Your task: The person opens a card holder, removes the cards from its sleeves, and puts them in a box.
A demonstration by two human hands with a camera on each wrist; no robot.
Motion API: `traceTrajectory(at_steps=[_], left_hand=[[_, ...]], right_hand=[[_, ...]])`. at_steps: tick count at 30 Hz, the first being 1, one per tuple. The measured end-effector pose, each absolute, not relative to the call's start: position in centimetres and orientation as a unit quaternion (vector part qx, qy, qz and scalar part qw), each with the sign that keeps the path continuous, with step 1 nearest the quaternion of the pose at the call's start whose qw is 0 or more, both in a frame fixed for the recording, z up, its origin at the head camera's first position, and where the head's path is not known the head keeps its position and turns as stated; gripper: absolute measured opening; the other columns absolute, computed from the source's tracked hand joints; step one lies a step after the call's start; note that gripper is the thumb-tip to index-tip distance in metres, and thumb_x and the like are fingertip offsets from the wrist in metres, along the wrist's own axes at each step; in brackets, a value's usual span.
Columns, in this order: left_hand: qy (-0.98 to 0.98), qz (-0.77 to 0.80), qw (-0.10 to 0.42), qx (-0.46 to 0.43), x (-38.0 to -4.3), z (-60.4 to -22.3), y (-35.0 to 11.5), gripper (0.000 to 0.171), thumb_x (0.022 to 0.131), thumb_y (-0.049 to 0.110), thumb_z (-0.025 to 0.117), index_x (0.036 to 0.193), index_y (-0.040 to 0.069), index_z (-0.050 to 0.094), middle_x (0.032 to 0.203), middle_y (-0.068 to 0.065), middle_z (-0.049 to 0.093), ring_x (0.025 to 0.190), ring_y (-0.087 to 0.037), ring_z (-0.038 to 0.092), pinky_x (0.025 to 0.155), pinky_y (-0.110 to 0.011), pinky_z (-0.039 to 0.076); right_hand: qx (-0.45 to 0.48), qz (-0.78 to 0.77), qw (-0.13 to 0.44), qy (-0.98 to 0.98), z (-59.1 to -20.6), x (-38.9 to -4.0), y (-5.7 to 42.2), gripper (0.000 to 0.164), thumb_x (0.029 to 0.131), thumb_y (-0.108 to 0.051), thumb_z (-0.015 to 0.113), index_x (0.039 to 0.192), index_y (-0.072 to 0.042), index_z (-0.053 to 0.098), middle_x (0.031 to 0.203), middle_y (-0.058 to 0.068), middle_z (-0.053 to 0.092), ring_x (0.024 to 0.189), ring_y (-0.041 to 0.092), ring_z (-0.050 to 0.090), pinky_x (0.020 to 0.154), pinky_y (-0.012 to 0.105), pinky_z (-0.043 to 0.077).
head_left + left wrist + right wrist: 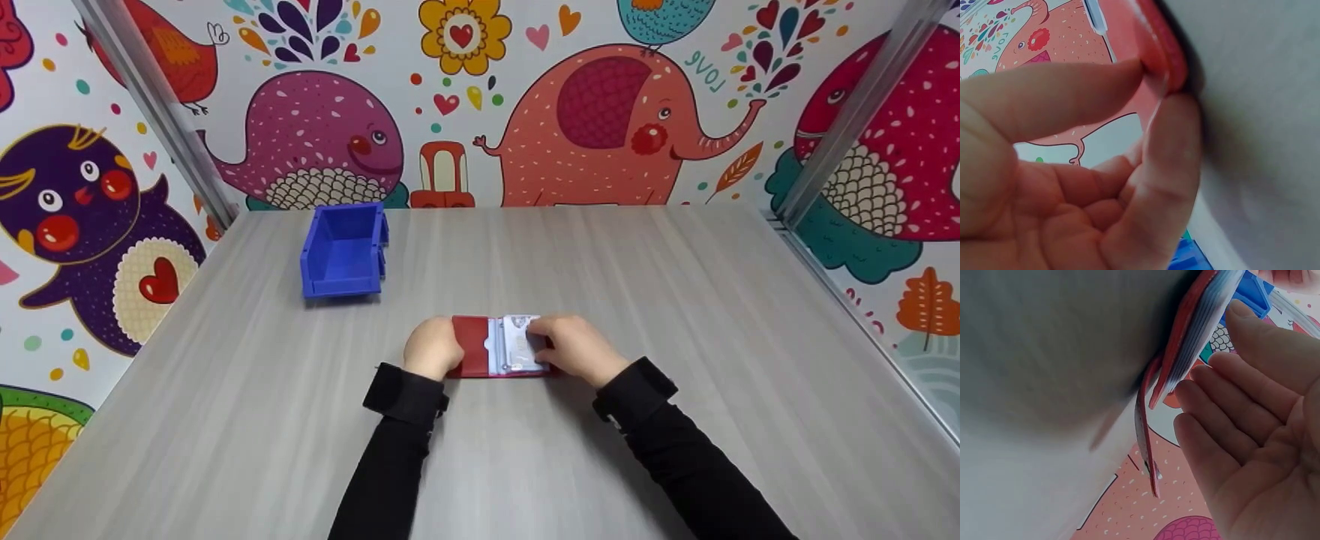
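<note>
A red card holder (472, 346) lies opened flat on the table, with a stack of clear card sleeves (519, 346) on its right half. My left hand (433, 348) pinches the outer edge of the left cover between thumb and index finger, as the left wrist view shows on the red corner (1165, 53). Over the right half, my right hand (576, 346) rests its fingertips at the sleeves. Its fingers look straight and relaxed in the right wrist view, with the thumb close to the sleeve edges (1199, 334). From that side a red closure strap (1143, 433) sticks out.
A blue plastic bin (343, 251) stands toward the back left of the pale wood-grain table (675, 300). Printed cartoon panels (450, 97) wall off the back and sides, with metal posts (154, 112) at the corners.
</note>
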State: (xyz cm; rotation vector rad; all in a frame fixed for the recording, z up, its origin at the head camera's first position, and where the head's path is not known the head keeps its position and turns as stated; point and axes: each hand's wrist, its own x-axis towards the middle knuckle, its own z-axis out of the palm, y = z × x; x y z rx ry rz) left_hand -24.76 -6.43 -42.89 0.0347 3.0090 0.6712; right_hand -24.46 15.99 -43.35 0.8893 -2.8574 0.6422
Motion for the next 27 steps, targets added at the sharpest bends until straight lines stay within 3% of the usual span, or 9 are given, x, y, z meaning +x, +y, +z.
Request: traceTrajectory(at_steps=[7,18,27], left_hand=[[0.975,0.219,0.026,0.014,-24.69,-42.83,-6.43,0.020,0.076,-0.002,0.066,0.096,-0.004,0.070,0.100,-0.015,0.070,0.088,-0.027,0.064,0.079,-0.039,0.053],[0.976,0.216,0.026,0.015,-24.66,-42.80,-6.37,0.025,0.078,-0.002,0.065,0.102,-0.005,0.070,0.103,-0.015,0.069,0.090,-0.027,0.063,0.082,-0.039,0.053],[0.974,0.226,-0.004,0.023,-24.44,-42.44,-6.24,0.026,0.077,-0.002,0.064,0.102,-0.006,0.070,0.103,-0.017,0.069,0.095,-0.030,0.065,0.085,-0.042,0.052]], right_hand=[[0.303,0.201,0.047,-0.930,-43.69,-24.58,16.05,0.026,0.074,0.005,0.078,0.096,-0.002,0.067,0.088,0.009,0.065,0.079,0.023,0.058,0.073,0.040,0.051],[0.295,0.200,0.037,-0.934,-43.61,-24.54,15.98,0.028,0.077,0.004,0.078,0.103,0.000,0.068,0.094,0.011,0.067,0.085,0.025,0.061,0.077,0.041,0.051],[0.306,0.200,0.041,-0.930,-43.69,-24.69,16.00,0.023,0.073,0.004,0.077,0.088,-0.005,0.062,0.081,0.003,0.058,0.073,0.020,0.052,0.068,0.036,0.047]])
